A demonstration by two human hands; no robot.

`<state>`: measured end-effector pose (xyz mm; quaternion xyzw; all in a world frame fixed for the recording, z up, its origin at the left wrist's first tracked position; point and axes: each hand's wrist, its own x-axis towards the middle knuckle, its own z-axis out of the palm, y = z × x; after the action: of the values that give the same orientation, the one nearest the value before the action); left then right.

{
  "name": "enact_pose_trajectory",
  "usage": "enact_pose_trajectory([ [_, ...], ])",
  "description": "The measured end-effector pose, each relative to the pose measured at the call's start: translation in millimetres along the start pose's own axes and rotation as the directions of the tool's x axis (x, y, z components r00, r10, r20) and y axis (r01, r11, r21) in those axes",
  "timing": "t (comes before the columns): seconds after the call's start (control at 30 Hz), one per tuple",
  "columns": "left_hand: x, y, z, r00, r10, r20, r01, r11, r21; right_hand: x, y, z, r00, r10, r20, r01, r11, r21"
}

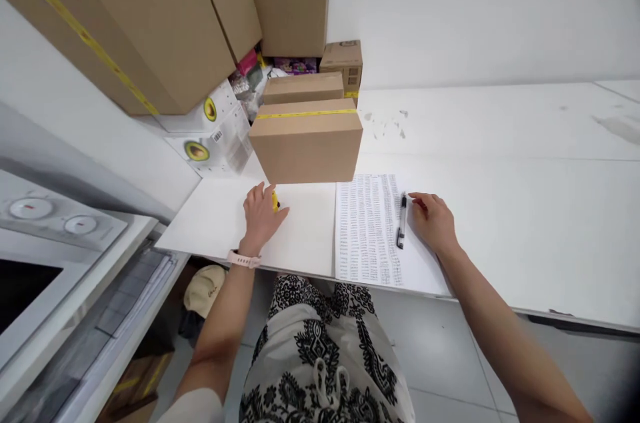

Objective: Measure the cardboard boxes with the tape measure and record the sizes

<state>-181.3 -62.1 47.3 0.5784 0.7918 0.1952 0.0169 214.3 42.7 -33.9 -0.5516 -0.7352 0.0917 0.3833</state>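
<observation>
My left hand (261, 218) rests on the white table (500, 210) with its fingers closed over a small yellow and black object (275, 200), just in front of a sealed cardboard box (307, 141) with yellow tape. My right hand (433, 220) lies on a printed sheet of paper (370, 228), fingers curled, right next to a black and white pen (401, 220) that lies on the sheet. Whether the fingers touch the pen I cannot tell. A pale wristband (243, 259) sits on my left wrist.
Behind the taped box stand more cardboard boxes (295, 22), a big tilted carton (130, 36) and white avocado-print boxes (210, 133). A white appliance with two dials (50, 216) stands at the left. The wall runs along the table's back edge.
</observation>
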Motion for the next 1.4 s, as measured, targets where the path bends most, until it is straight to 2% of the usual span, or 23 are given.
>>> enact_pose_trajectory([
  [0.03,2,-14,-0.6,0.997,-0.016,0.073,0.018,1.000,-0.017,1,1,0,1.000,0.013,-0.007,-0.013,1.000,0.012],
  [0.1,6,-32,0.1,0.989,-0.028,0.143,0.041,0.996,-0.083,2,2,0,0.999,0.051,-0.017,-0.050,0.998,0.046],
  [0.2,4,-35,1.4,0.995,-0.043,0.092,0.057,0.987,-0.153,2,-8,-4,0.995,0.095,-0.028,-0.092,0.991,0.098],
  [0.3,-11,-18,-1.0,0.998,0.046,0.053,-0.021,0.917,-0.399,-5,-41,-14,0.998,0.056,0.008,-0.056,0.981,0.184],
  [0.4,-32,11,-6.3,0.970,0.236,0.059,-0.133,0.716,-0.685,-15,-96,-22,0.983,-0.039,0.179,-0.039,0.911,0.412],
  [0.47,-43,29,-10.4,0.945,0.321,0.068,-0.160,0.631,-0.759,-18,-132,-23,0.955,-0.091,0.283,-0.079,0.840,0.536],
  [0.53,-50,43,-13.9,0.928,0.364,0.082,-0.164,0.594,-0.788,-18,-160,-20,0.929,-0.123,0.349,-0.127,0.779,0.614],
  [0.63,-54,52,-17.3,0.913,0.391,0.117,-0.145,0.577,-0.804,-15,-181,-10,0.899,-0.149,0.411,-0.197,0.702,0.684],
  [0.77,-56,44,-18.3,0.908,0.386,0.163,-0.110,0.595,-0.796,-13,-185,0,0.884,-0.147,0.444,-0.254,0.646,0.720],
  [0.97,-57,33,-18.5,0.911,0.365,0.192,-0.086,0.624,-0.777,-13,-188,7,0.887,-0.114,0.448,-0.286,0.626,0.725],
  [1.17,-58,31,-19.3,0.863,0.437,0.253,-0.072,0.604,-0.794,-12,-188,12,0.838,-0.158,0.523,-0.318,0.637,0.702],
  [1.27,-54,25,-22.8,0.843,0.454,0.288,-0.063,0.615,-0.786,-6,-178,8,0.805,-0.175,0.567,-0.350,0.631,0.692],
  [1.33,-45,17,-27.9,0.859,0.428,0.282,-0.076,0.650,-0.756,5,-164,3,0.803,-0.197,0.562,-0.352,0.605,0.715],
  [1.4,-31,4,-34.8,0.897,0.363,0.250,-0.093,0.710,-0.698,23,-145,1,0.855,-0.165,0.491,-0.317,0.581,0.749],
])
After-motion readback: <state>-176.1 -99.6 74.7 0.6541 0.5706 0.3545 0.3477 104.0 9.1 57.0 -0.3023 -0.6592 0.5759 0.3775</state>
